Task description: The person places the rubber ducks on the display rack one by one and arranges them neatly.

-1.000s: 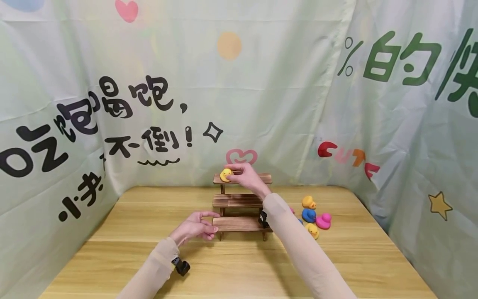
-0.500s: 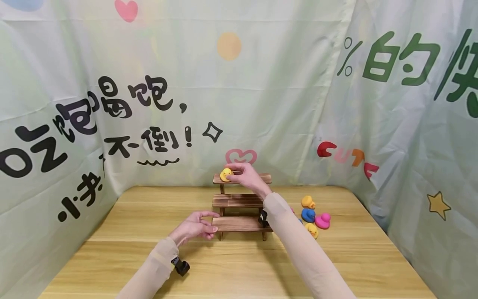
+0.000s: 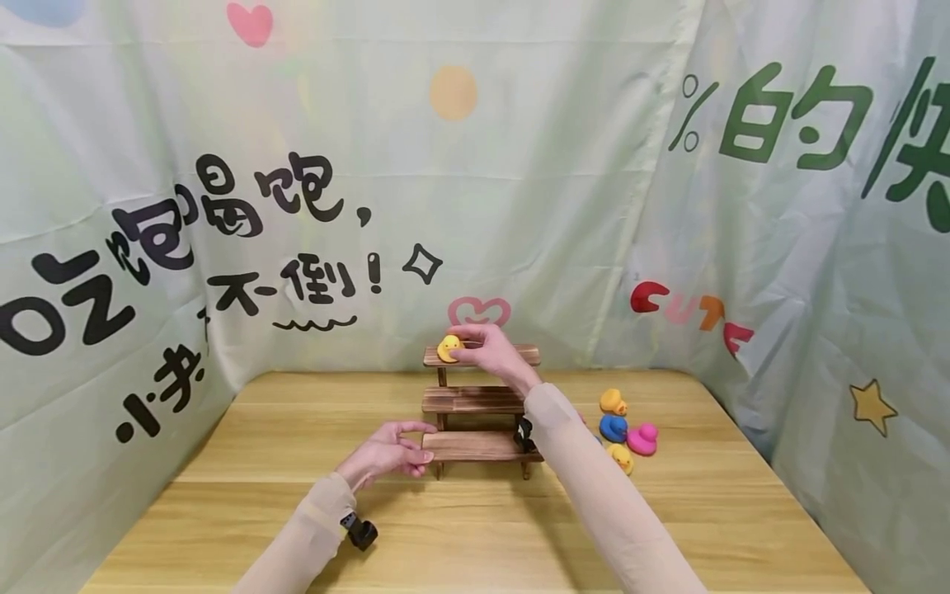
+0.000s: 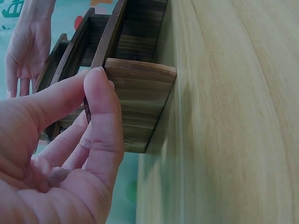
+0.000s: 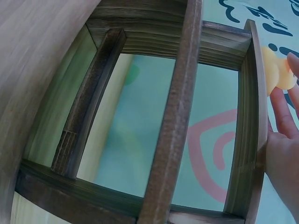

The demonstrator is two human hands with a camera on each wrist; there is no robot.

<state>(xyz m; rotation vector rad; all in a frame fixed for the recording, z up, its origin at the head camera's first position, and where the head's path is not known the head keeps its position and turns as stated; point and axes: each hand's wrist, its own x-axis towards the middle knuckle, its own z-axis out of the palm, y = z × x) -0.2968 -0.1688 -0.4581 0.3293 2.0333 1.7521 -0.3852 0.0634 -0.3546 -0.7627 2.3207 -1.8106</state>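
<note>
A three-tier wooden stand (image 3: 475,445) stands on the table. On the left end of its top tier sits a yellow rubber duck (image 3: 449,348), pinched between the thumb and fingers of my right hand (image 3: 491,355). In the right wrist view the duck (image 5: 275,70) shows at the right edge, partly cut off, with my fingertips against it. My left hand (image 3: 387,450) pinches the left end of the bottom tier. The left wrist view shows that hand (image 4: 79,140) close up, thumb and index finger on the board's edge (image 4: 110,42).
Right of the stand lie several more ducks: an orange one (image 3: 613,402), a blue one (image 3: 614,428), a pink one (image 3: 642,439) and a yellow one (image 3: 620,459). My right sleeve (image 3: 594,487) partly hides others. A printed curtain (image 3: 519,206) hangs behind the wooden table (image 3: 460,536).
</note>
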